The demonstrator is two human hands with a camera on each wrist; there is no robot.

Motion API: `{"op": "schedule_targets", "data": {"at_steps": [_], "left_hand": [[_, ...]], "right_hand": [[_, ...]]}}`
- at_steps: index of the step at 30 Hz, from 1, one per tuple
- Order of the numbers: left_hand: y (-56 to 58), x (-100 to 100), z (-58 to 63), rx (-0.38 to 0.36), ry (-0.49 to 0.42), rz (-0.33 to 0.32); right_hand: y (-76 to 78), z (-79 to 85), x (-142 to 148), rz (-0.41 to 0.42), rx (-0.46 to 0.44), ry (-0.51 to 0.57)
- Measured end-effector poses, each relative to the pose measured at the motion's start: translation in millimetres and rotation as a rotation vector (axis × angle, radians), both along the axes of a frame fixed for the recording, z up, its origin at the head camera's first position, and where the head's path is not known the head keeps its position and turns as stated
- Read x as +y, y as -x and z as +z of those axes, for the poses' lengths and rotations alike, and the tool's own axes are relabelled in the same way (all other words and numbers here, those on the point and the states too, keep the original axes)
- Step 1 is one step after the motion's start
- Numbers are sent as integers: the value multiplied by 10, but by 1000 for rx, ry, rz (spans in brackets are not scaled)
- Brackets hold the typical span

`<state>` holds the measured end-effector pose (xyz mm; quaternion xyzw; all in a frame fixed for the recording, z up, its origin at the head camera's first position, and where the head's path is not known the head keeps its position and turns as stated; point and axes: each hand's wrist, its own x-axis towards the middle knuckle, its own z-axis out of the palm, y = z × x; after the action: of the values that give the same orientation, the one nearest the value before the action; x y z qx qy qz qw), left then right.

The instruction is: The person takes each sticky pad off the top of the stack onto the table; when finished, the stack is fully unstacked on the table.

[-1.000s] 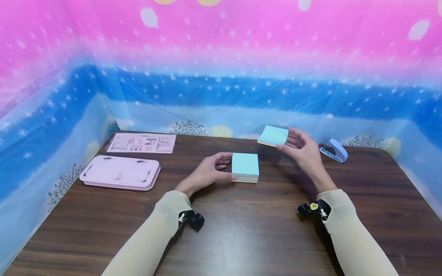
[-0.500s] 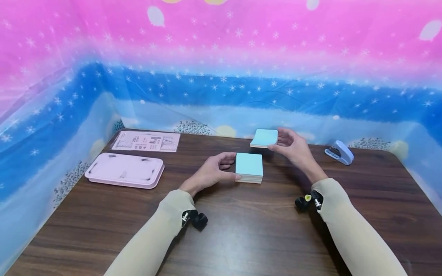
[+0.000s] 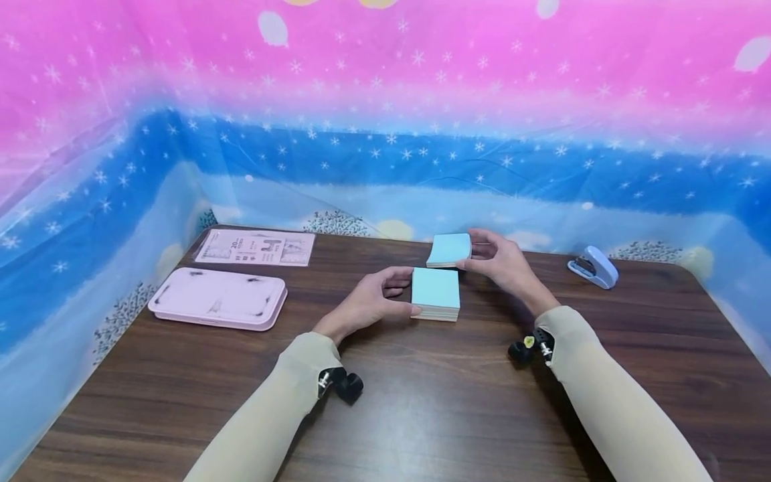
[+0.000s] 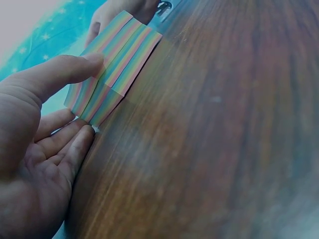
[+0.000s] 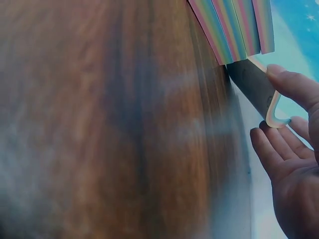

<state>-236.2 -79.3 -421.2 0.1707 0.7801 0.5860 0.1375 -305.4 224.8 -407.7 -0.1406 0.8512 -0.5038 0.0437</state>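
Observation:
A squared stack of sticky note pads (image 3: 435, 289), turquoise on top, stands on the table; in the left wrist view its sides show rainbow-coloured bands. My left hand (image 3: 370, 298) holds this stack at its left side, thumb (image 4: 84, 67) on the near face and fingers around the corner. Just behind the stack, my right hand (image 3: 496, 260) pinches a thinner turquoise sticky note pad (image 3: 448, 249) by its right edge. That pad looks raised off the table, and the right wrist view shows its grey underside (image 5: 251, 84) and a bent edge beside the thumb.
At the left lies a pale pink pencil case (image 3: 218, 298), with a printed pink card (image 3: 255, 247) behind it. A light-blue stapler (image 3: 594, 266) stands at the right back of the wooden table (image 3: 409, 415). A patterned cloth (image 3: 361, 161) hangs along the back and sides.
My right hand has brought the thin pad leftward and lower, close behind the stack. The left hand keeps its hold on the stack; the head view has shifted slightly.

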Motion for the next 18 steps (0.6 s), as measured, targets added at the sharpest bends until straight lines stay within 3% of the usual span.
{"op": "schedule_targets", "data": {"at_steps": [6,18], "left_hand": [[-1,16,9,6,-1,-1],[7,20,12,9,-2,6]], "right_hand": [[30,1,-40,26,-4,-41],[113,-39,-98,110,3,-245]]}}
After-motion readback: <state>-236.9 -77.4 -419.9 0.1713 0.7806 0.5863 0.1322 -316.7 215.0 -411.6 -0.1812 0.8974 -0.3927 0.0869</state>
